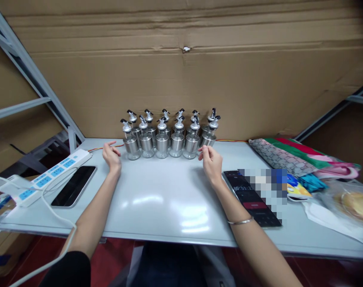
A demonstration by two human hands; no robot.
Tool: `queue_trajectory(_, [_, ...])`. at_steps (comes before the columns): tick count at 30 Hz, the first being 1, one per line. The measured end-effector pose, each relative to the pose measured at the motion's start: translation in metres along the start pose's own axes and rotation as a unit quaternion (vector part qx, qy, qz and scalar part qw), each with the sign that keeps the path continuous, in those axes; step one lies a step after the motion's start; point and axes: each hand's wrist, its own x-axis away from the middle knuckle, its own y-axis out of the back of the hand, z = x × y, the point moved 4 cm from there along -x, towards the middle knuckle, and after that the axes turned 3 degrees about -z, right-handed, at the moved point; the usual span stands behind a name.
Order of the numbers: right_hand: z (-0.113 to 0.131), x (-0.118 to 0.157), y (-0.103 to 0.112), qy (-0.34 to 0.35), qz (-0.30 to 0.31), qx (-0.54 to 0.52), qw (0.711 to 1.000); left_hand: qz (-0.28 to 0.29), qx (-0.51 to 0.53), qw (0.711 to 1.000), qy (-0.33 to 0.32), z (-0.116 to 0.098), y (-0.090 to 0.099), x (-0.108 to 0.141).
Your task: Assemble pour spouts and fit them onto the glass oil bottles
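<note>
Several glass bottles with steel sleeves and black-tipped pourer tops stand upright in two rows at the back of the table; a front-row bottle (162, 144) is near the middle. My left hand (112, 156) is just left of the leftmost front bottle (131, 146), its fingers apart and holding nothing. By the right end of the rows is my right hand (210, 161), its fingers curled in; whether anything small is within them is hidden. It is close in front of the rightmost bottle (208, 138) and partly overlaps it in view.
On the left lie a white power strip (56, 172) with cables and a dark phone (75, 186). A second phone (253, 199) lies beside my right forearm. Folded colourful cloth (301, 155), packets and a plastic-wrapped item (356, 203) are on the right. Cardboard (184, 79) stands behind.
</note>
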Motion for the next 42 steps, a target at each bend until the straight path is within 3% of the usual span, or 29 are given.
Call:
queue_trajectory(3, [0.002,0.002,0.000,0.003,0.002,-0.001,1.000,-0.012,0.025,1.000,0.001,-0.007,0.002,-0.003])
queue_trajectory(9, [0.004,0.004,-0.003,0.015,0.011,-0.005,1.000,0.092,0.038,0.995,-0.018,-0.019,-0.016,0.014])
queue_trajectory(14, [0.008,0.007,-0.007,0.033,0.025,-0.008,0.999,0.224,0.011,0.974,-0.032,-0.028,-0.026,0.036])
queue_trajectory(19, [0.012,0.010,-0.010,0.061,0.042,-0.011,0.997,0.369,-0.016,0.929,-0.012,-0.028,-0.049,0.074])
queue_trajectory(21, [0.014,0.011,-0.010,0.074,0.048,-0.014,0.996,0.404,-0.032,0.914,-0.010,-0.029,-0.056,0.089])
queue_trajectory(25, [0.019,0.014,-0.010,0.105,0.062,-0.028,0.992,0.410,-0.067,0.909,-0.044,-0.043,-0.059,0.103])
queue_trajectory(29, [0.032,0.024,-0.014,0.215,0.101,-0.090,0.967,0.416,-0.192,0.854,-0.248,-0.064,-0.057,0.109])
queue_trajectory(33, [0.042,0.036,-0.022,0.299,0.140,-0.075,0.941,0.408,-0.212,0.843,-0.281,-0.065,-0.056,0.108])
queue_trajectory(36, [0.045,0.039,-0.024,0.292,0.134,-0.026,0.947,0.403,-0.212,0.832,-0.318,-0.064,-0.055,0.107])
queue_trajectory(42, [0.049,0.038,-0.020,0.266,0.117,0.015,0.957,0.435,-0.217,0.771,-0.412,-0.071,-0.058,0.117])
